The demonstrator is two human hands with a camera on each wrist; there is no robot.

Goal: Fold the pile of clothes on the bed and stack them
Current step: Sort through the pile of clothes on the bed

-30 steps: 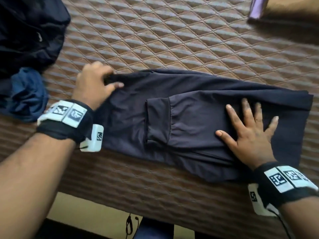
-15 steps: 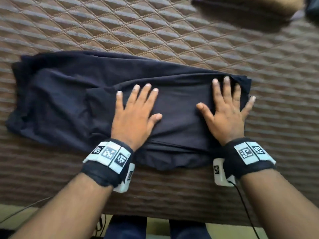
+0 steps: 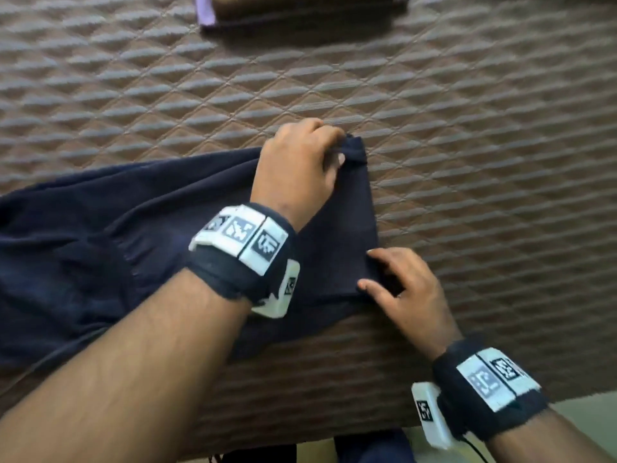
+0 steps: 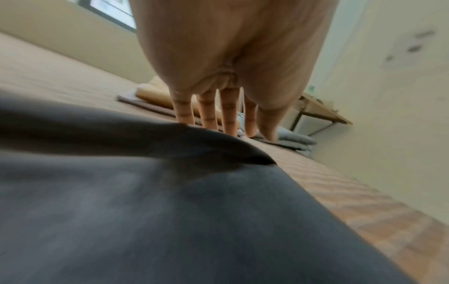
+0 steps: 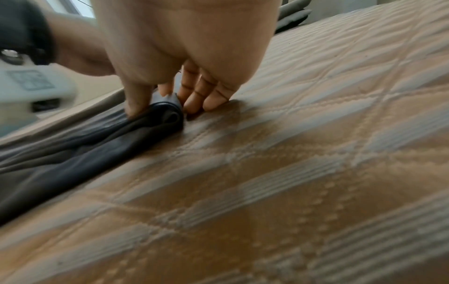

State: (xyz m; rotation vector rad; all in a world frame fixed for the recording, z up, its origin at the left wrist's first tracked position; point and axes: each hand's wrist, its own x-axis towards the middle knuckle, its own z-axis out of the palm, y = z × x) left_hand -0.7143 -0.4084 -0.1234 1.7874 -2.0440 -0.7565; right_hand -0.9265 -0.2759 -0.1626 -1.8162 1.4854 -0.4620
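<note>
Gripping one dark navy garment (image 3: 110, 255) with both hands, I have it lying flat on the quilted brown bed cover (image 3: 467, 145), its long side running left to right near the cover's front edge. My left hand (image 3: 297, 168) is curled over the far right corner of the cloth, thumb tucked under against the fingers so the corner is pinched between them. My right hand (image 3: 404, 289) takes the near right corner: in the right wrist view the thumb (image 5: 136, 101) presses on top of the rolled edge of cloth (image 5: 167, 115) while the fingers (image 5: 206, 98) curl down behind it onto the cover. In the left wrist view four fingers (image 4: 209, 113) and the thumb point down past a raised fold of the fabric (image 4: 170, 146). I count one garment under my hands, two wristbands (image 3: 243, 248) with white tags, one on each wrist, and one folded tan item with a lilac edge (image 3: 207, 11) well apart at the far side of the bed
</note>
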